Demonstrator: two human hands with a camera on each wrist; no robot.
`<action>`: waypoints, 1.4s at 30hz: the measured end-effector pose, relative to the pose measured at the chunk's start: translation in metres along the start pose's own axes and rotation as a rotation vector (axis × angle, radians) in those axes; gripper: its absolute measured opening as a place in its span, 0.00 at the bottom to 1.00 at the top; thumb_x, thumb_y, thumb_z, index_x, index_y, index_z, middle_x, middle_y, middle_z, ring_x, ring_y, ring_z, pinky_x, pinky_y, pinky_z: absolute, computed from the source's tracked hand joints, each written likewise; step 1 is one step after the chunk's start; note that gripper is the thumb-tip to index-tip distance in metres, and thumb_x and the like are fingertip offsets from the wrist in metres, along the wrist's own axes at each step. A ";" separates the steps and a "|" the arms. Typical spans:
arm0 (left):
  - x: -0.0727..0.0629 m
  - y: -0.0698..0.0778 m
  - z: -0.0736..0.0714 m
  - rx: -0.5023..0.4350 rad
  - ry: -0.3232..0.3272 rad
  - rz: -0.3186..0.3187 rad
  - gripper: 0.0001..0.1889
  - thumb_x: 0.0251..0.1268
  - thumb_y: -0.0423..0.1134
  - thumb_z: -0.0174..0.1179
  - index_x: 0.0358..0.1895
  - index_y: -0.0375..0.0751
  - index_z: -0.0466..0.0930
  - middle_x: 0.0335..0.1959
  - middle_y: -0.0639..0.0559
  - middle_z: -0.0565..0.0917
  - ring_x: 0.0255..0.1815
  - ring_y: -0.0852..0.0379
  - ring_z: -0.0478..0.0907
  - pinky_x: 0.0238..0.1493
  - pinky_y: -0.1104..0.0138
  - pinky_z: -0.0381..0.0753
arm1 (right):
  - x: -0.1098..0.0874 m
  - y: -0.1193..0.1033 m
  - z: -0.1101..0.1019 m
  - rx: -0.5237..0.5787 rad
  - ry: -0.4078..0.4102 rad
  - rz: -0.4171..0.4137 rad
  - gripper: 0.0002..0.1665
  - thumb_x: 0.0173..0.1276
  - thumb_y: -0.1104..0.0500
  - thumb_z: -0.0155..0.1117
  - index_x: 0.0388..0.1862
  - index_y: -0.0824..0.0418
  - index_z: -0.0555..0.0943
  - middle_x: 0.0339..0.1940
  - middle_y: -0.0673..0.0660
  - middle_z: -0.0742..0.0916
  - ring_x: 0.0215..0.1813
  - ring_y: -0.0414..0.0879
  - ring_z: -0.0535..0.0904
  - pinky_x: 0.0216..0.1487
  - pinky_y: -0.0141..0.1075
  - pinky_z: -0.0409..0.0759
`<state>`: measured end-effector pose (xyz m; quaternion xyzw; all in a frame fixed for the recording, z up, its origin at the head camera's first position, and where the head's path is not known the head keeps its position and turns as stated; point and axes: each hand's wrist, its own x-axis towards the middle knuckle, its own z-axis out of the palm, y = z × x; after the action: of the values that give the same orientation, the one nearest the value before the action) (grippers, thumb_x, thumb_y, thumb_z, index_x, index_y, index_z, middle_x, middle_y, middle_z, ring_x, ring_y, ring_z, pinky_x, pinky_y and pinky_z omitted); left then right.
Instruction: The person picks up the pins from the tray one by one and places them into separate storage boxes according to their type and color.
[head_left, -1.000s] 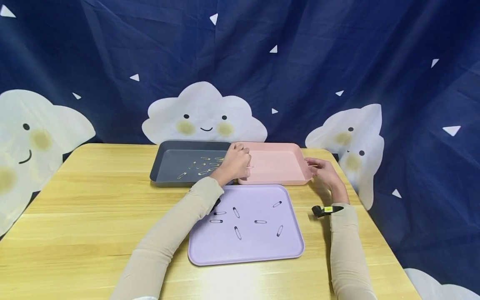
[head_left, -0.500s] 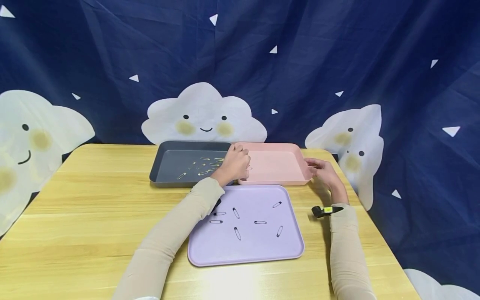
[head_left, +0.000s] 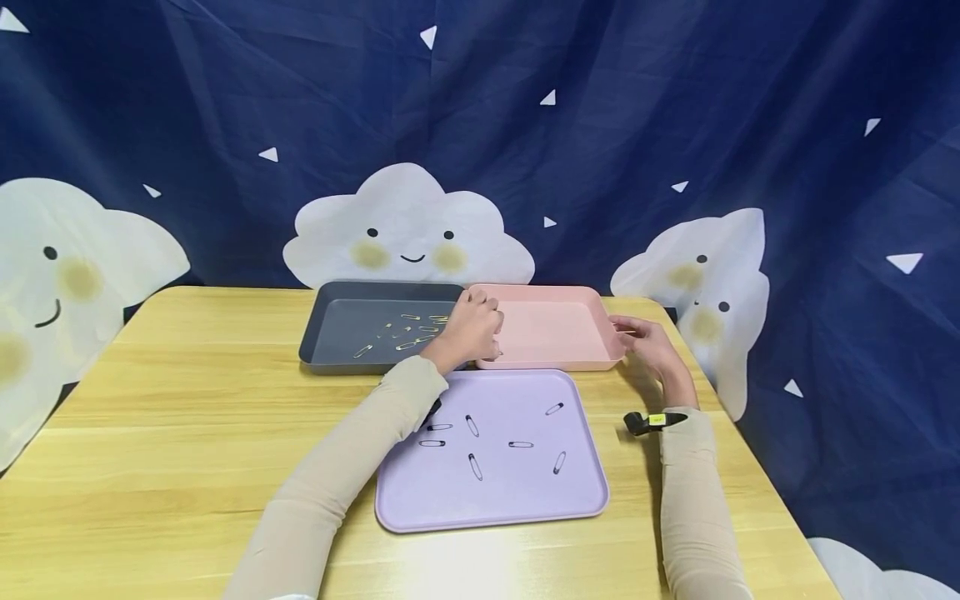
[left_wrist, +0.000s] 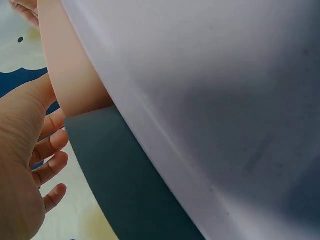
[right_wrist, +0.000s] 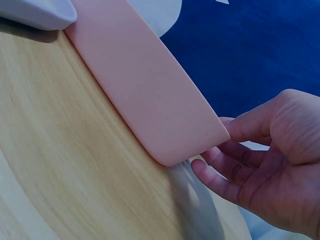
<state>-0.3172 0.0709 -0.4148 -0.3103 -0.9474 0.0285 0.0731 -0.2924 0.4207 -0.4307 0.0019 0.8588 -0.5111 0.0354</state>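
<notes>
Left hand [head_left: 471, 329]: fingertips hidden in head view; whether they hold anything cannot be told. It covers the near meeting corners of the dark grey tray [head_left: 337, 368] and pink tray [head_left: 555, 365]. Left sleeve [head_left: 352, 450] hides the lilac tray's [head_left: 517, 504] far left corner. Some gold safety pins [head_left: 363, 351] too small to separate. Left wrist view: lilac tray blurred, cut off. Right wrist view: right hand [right_wrist: 270, 160] cut off by right edge.

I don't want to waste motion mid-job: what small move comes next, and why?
If the left hand is free, which I can't tell, I'd probably move it over the purple tray toward a black-ended pin: several lie there, and the right hand holds the right end of the pink tray.
</notes>
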 end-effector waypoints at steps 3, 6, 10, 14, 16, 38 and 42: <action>-0.001 0.002 -0.003 0.002 0.006 0.012 0.11 0.58 0.55 0.67 0.36 0.54 0.83 0.42 0.56 0.80 0.49 0.52 0.69 0.64 0.54 0.64 | 0.000 0.000 -0.001 0.004 0.005 0.009 0.27 0.76 0.70 0.52 0.73 0.71 0.70 0.65 0.74 0.77 0.44 0.34 0.76 0.41 0.25 0.76; -0.002 0.005 -0.006 0.001 0.011 0.025 0.08 0.58 0.51 0.66 0.36 0.54 0.84 0.41 0.56 0.80 0.48 0.52 0.69 0.65 0.54 0.63 | 0.001 0.000 -0.001 0.002 0.002 0.008 0.27 0.76 0.69 0.53 0.73 0.71 0.70 0.66 0.75 0.76 0.45 0.34 0.76 0.42 0.24 0.76; -0.004 0.010 -0.009 -0.007 0.035 0.048 0.07 0.58 0.48 0.66 0.37 0.53 0.84 0.41 0.56 0.80 0.48 0.52 0.70 0.62 0.53 0.65 | 0.001 0.001 -0.001 0.008 -0.002 0.007 0.27 0.76 0.70 0.52 0.73 0.71 0.70 0.67 0.75 0.76 0.45 0.34 0.76 0.42 0.23 0.76; -0.006 0.016 -0.012 -0.024 0.077 0.059 0.08 0.56 0.47 0.68 0.38 0.53 0.86 0.42 0.55 0.82 0.48 0.52 0.72 0.59 0.54 0.68 | 0.000 0.001 0.000 0.019 -0.004 0.007 0.27 0.76 0.70 0.52 0.73 0.71 0.70 0.66 0.75 0.76 0.45 0.35 0.76 0.41 0.23 0.76; -0.006 0.019 -0.014 -0.040 0.096 0.065 0.09 0.55 0.47 0.69 0.38 0.52 0.86 0.42 0.55 0.82 0.48 0.52 0.73 0.57 0.54 0.68 | 0.000 0.001 0.000 0.015 -0.004 0.002 0.27 0.76 0.70 0.52 0.73 0.72 0.69 0.65 0.74 0.77 0.45 0.34 0.77 0.41 0.24 0.77; -0.013 0.075 -0.026 -0.056 0.152 0.248 0.11 0.51 0.53 0.66 0.37 0.55 0.84 0.41 0.60 0.81 0.47 0.57 0.74 0.53 0.61 0.69 | -0.001 -0.002 -0.001 0.048 -0.027 0.006 0.28 0.77 0.69 0.53 0.74 0.74 0.67 0.68 0.77 0.74 0.46 0.34 0.76 0.43 0.22 0.77; -0.017 0.083 -0.024 -0.051 0.139 0.274 0.11 0.53 0.54 0.65 0.37 0.56 0.83 0.41 0.61 0.81 0.47 0.57 0.73 0.53 0.61 0.68 | 0.000 -0.001 0.000 0.039 -0.017 0.002 0.27 0.77 0.69 0.53 0.73 0.74 0.68 0.66 0.76 0.75 0.45 0.33 0.76 0.42 0.23 0.76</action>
<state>-0.2516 0.1284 -0.4015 -0.4397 -0.8892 -0.0076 0.1259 -0.2922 0.4203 -0.4294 -0.0007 0.8482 -0.5279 0.0434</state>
